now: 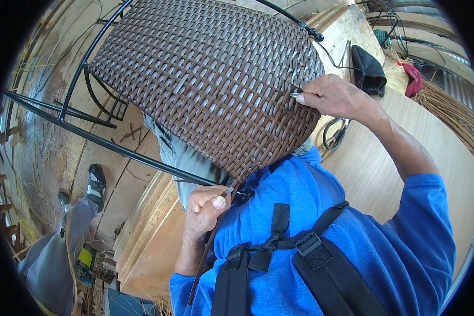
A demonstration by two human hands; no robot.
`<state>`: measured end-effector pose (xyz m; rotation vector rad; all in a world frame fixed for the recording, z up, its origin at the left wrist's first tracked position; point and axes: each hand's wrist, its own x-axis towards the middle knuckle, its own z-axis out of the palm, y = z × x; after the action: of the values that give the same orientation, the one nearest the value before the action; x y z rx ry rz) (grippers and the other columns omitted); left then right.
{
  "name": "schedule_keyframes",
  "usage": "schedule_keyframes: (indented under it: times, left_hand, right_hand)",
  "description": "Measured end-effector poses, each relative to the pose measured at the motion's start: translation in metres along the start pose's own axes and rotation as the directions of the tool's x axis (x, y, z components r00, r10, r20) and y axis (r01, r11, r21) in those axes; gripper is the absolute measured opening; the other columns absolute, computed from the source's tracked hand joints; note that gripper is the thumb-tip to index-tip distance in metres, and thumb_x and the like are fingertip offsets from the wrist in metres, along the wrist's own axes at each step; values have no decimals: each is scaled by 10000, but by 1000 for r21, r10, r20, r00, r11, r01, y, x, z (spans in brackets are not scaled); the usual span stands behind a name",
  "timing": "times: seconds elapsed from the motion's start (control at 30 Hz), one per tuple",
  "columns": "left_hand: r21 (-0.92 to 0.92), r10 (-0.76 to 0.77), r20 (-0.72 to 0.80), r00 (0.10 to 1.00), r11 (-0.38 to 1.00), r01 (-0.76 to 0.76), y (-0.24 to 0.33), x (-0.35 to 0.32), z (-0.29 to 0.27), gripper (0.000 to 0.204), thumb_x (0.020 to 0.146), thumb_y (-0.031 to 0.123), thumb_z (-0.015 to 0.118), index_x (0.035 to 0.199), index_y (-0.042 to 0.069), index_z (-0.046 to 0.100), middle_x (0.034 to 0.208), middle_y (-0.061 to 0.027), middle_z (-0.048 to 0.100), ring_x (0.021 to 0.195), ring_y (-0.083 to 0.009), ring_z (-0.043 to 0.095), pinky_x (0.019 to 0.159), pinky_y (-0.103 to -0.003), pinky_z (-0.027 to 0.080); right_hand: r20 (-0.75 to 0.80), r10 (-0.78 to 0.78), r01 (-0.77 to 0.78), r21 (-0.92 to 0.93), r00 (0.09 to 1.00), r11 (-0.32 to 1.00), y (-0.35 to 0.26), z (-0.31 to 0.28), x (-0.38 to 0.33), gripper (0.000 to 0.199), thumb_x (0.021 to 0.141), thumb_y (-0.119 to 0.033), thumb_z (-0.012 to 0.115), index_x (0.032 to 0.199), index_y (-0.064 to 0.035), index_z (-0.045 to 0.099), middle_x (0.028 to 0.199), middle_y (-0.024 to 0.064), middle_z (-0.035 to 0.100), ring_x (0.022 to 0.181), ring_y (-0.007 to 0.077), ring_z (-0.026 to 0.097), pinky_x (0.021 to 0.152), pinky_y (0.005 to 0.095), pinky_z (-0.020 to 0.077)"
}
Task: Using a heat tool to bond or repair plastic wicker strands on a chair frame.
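Note:
A brown woven wicker panel (210,79) on a black metal frame (116,146) leans across my lap. My right hand (336,97) pinches a small tool with a shiny metal tip (295,95) against the weave near its right edge; its handle is hidden. By the panel's lower corner, my left hand (205,208) is closed around a loose brown wicker strip (205,255). The strip hangs from that corner down past my wrist. A short greyish piece (227,192) sticks up beside my left thumb; what it is I cannot make out.
Black-handled scissors (334,135) and a black pouch (367,71) lie on the wooden tabletop (384,152) at right. Behind are a red cloth (412,80) and thin brown strips (450,113). Stacked boards (152,237) stand at lower left, near another person's leg (58,253).

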<state>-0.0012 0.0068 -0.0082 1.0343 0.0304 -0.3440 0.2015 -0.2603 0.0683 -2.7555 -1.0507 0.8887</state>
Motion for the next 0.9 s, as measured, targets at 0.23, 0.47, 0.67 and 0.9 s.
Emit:
schedule_keyframes:
  times: [0.23, 0.47, 0.67, 0.9]
  left_hand:
    - [26, -17, 0, 1000, 1000, 17, 1, 2, 3, 396, 820, 251, 504, 529, 10, 388, 493, -54, 420, 441, -167, 364, 436, -325, 258]
    - [25, 13, -4, 1000, 1000, -13, -2, 0, 1, 384, 805, 241, 506, 530, -1, 389, 496, -72, 427, 443, -190, 379, 444, -332, 273]
    - [42, 21, -11, 1000, 999, -20, -4, -1, 0, 418, 804, 271, 521, 516, -7, 401, 491, -79, 434, 432, -184, 394, 432, -322, 274]
    - [24, 36, -29, 999, 999, -36, -8, -3, -2, 425, 808, 264, 517, 510, -4, 376, 477, -76, 421, 428, -183, 382, 428, -321, 262]
  right_hand:
    - [240, -60, 62, 1, 969, 998, 11, 7, 17, 365, 909, -294, 464, 757, 26, 550, 605, 102, 529, 547, 228, 567, 542, 366, 466]
    - [361, 428, -499, 127, 828, 857, -34, -15, 20, 456, 926, -369, 432, 757, 17, 608, 645, 154, 567, 643, 306, 608, 572, 437, 486]
    - [58, 248, -252, 64, 967, 966, -38, -5, 9, 550, 891, -479, 436, 768, 17, 640, 677, 221, 588, 697, 373, 608, 663, 441, 480]
    - [-22, 110, -111, -30, 994, 993, -28, 8, 8, 540, 911, -447, 408, 762, 19, 637, 703, 218, 591, 712, 367, 611, 670, 433, 490]
